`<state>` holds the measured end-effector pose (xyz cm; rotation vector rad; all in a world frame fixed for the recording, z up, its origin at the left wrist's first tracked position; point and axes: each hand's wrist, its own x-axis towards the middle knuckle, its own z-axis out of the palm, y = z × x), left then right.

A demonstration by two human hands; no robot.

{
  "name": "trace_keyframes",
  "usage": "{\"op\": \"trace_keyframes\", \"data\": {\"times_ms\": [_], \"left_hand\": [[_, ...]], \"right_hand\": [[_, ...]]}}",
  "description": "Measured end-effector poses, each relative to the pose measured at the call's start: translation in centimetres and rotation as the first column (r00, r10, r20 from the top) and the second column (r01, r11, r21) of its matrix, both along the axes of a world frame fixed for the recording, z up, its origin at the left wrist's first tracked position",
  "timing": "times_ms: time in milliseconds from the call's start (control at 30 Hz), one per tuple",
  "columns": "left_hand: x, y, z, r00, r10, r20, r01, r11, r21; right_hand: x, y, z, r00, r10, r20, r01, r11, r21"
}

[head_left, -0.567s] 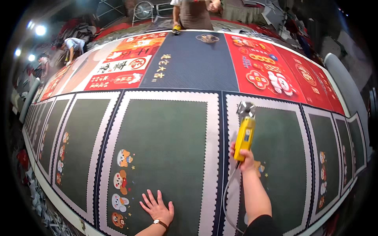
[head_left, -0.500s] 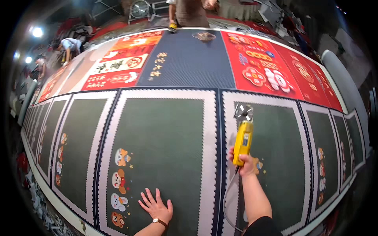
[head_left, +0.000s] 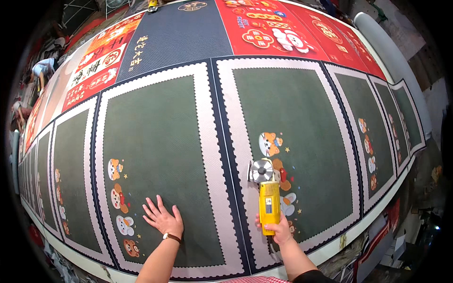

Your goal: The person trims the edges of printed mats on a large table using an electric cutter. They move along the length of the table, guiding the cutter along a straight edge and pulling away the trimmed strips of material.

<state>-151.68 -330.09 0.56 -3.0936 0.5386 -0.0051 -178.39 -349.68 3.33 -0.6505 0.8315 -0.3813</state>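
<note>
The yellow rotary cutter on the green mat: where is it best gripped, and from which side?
Grip the yellow rotary cutter by the rear of its long yellow body, coming from the near, wearer's side, as the right hand does now. The round metal blade sits at the far end, so a rear grip likely keeps fingers clear. The left hand lies flat on the green mat.

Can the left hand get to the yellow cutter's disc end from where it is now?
Probably yes. The left hand lies flat on the green mat, holding nothing, and only bare mat lies between it and the yellow cutter in the right hand.
</note>
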Motion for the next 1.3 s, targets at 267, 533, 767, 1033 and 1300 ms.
{"op": "trace_keyframes", "data": {"times_ms": [267,533,767,1033,1300], "left_hand": [[0.0,-0.4,0.1,1.000,0.027,0.001,-0.027,1.000,-0.002],[0.1,-0.1,-0.1,1.000,0.012,0.008,-0.012,0.999,-0.030],[-0.1,-0.3,0.3,1.000,0.018,-0.013,-0.018,1.000,-0.019],[-0.2,-0.5,0.8,0.998,0.027,-0.051,-0.029,0.999,-0.044],[0.1,-0.3,1.0,1.000,-0.010,0.005,0.010,0.996,-0.093]], "right_hand": [[0.2,0.2,-0.1,0.999,-0.035,-0.013,0.035,0.999,-0.033],[0.3,0.1,-0.4,0.999,-0.026,-0.033,0.024,0.998,-0.056],[0.5,0.0,0.0,0.995,-0.019,-0.093,0.015,0.999,-0.045],[0.4,-0.2,-0.2,0.994,-0.010,-0.108,0.005,0.999,-0.049],[0.6,-0.3,-0.5,0.996,-0.026,-0.090,0.021,0.998,-0.059]]}}
